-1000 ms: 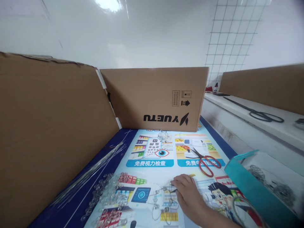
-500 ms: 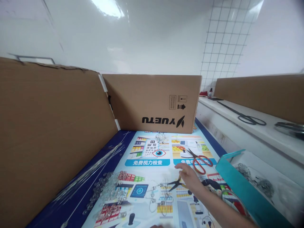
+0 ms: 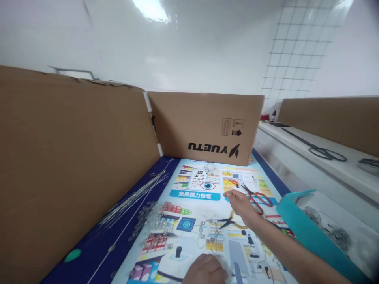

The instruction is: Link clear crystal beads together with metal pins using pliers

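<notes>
My right hand (image 3: 240, 204) is above the printed sheet, between the pliers and the scissors, its fingertips pressed together; whatever they hold is too small to make out. Just below it lie pliers (image 3: 231, 221) with yellow handles and dark jaws, spread apart. Beyond the hand are red-handled scissors (image 3: 258, 199), blades apart. My left hand (image 3: 204, 270) is at the bottom edge with curled fingers, and what is in them is hidden. Between the two hands lies a thin wire piece with clear beads (image 3: 203, 228). A pile of clear beads (image 3: 158, 221) is to the left.
Thin straight wires (image 3: 134, 199) lie along the left side of the table. A teal box (image 3: 316, 232) with coiled wire stands at right. Cardboard walls (image 3: 204, 126) bound the left and back. Large dark scissors (image 3: 322, 152) rest on the white ledge.
My left hand has come further into view at the bottom. My right hand has risen slightly, its fingers closer together. The whole view has swung left, so things appear further right.
</notes>
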`<state>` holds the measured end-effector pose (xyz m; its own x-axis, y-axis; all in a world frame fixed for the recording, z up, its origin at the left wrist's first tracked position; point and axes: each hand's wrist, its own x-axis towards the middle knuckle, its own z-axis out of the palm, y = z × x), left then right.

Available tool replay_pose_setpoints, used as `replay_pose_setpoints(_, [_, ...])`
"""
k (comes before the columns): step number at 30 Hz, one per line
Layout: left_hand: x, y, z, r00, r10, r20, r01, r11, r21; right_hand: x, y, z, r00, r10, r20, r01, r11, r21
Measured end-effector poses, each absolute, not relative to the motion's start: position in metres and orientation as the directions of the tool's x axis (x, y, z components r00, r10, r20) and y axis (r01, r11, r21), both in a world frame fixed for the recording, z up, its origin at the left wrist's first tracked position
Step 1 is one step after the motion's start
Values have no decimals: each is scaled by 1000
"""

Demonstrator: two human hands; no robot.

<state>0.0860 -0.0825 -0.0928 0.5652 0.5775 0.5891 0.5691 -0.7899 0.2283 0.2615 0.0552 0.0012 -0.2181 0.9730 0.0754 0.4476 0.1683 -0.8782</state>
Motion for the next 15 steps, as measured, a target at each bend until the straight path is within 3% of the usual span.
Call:
replay_pose_setpoints(5, [85, -82, -88, 626, 578, 523, 602, -785, 147, 242, 55, -4, -410, 907, 97, 597, 347, -724])
replay_pose_setpoints(7, [84, -82, -86, 651, 577, 493, 595, -792, 140, 240, 53, -6, -546, 835, 70, 718, 509, -475])
replay_pose_setpoints(9, [84, -82, -88, 666, 581, 468, 593, -793, 141, 239, 53, -9, -594, 804, 28, 735, 556, -389])
replay_pose_setpoints(15, [86, -76, -109, 652, 583, 485, 570, -799, 194, 239, 58, -18, -580, 814, -39, 754, 518, -405])
